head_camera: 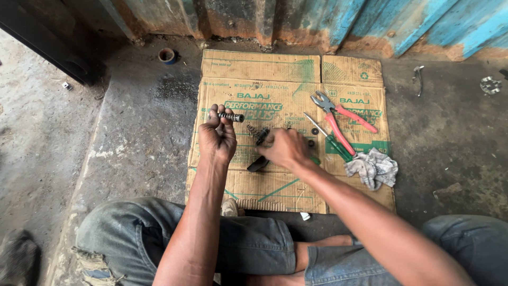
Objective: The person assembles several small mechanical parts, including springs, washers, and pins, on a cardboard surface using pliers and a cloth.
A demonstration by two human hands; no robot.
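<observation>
Two hands work over a flattened cardboard sheet (275, 190): the left hand (217, 139) has its grip closed on a small threaded metal rod (231, 116), while the right hand (286, 148) pinches a dark spring part (260, 134) near red-handled pliers (338, 117).

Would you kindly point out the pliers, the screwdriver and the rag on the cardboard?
pliers (338, 117): head view, on a red handle just below the pivot.
screwdriver (335, 144): head view, on the green handle.
rag (373, 168): head view, on the middle of the crumpled cloth.

Brown cardboard (288, 95) w/ green print, centre frame; red-handled pliers (338, 117) right of centre; green screwdriver (330, 139); grey-white rag (373, 168); blue, rust-streaked wall (370, 21) up top.
</observation>
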